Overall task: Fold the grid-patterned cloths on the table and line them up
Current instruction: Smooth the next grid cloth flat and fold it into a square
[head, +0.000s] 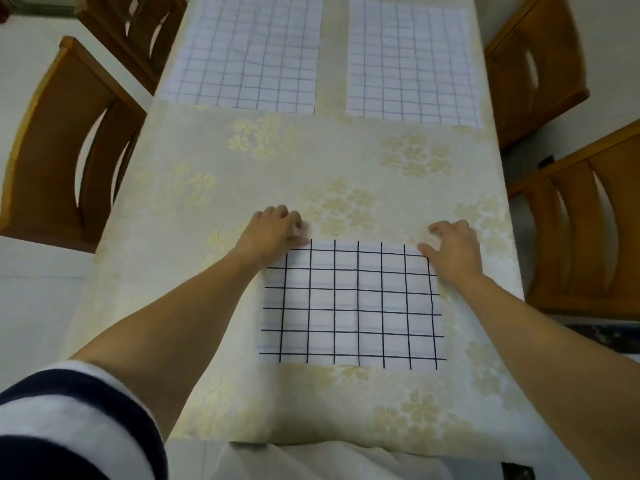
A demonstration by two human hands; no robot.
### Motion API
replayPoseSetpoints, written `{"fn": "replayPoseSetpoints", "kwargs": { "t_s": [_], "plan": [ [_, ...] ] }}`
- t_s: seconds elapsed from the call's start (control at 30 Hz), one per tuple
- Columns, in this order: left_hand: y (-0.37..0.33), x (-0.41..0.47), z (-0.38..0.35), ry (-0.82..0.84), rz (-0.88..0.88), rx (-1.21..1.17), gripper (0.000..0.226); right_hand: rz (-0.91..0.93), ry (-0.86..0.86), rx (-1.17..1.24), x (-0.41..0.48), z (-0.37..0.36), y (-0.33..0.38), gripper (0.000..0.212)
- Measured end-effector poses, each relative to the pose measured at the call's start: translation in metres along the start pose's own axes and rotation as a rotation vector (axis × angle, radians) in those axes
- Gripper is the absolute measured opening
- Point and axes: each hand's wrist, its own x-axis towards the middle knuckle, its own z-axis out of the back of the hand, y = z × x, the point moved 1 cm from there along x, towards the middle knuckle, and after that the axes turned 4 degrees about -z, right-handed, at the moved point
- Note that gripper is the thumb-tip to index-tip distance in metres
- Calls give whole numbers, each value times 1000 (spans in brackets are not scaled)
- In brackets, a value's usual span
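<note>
Our left arm reaches out from striped sleeve (69,420). Left hand (273,233) sits knuckles-up on far-left corner of black-grid cloth (353,303), fingers curled, thumb pinching corner. Fingertips blurred, so we can't read grip finely.

Black-grid cloth lies flat on table (173,271), near our edge, long axis left to right.

Right hand (453,251) on cloth's far-right corner, fingers curled, thumb on top, pinching edge.

Beyond black-grid cloth we see left pale-grid cloth (249,53) and right pale-grid cloth (412,60), far ends cut off.
</note>
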Motion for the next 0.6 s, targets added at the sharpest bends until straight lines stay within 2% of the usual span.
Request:
{"fn": "replayPoseSetpoints", "kwargs": {
  "t_s": [0.07,0.1,0.13,0.2,0.27,0.37,0.47,0.6],
  "plan": [
    [-10,-9,-7,-239,-5,135,41,109,-111,-7,-15,-4,21,47],
    [-22,-13,-11,-319,-33,107,43,194,-129,19,-26,-9,36,49],
    [-36,-20,-17,-327,-71,64,45,283,-125,32,-37,-16,50,50],
    [-66,-30,-38,-265,-124,6,48,414,-87,6,-60,-36,74,53],
    [-88,-36,-57,-171,-90,-11,56,454,0,-78,-79,-60,86,57],
    [-90,-41,-79,-39,-33,32,64,389,114,-234,-86,-84,74,65],
    [-72,-45,-79,-35,-24,75,62,349,98,-360,-81,-82,39,68],
    [-42,-50,-68,-28,32,77,62,246,92,-402,-74,-61,0,70]
  ]
}}
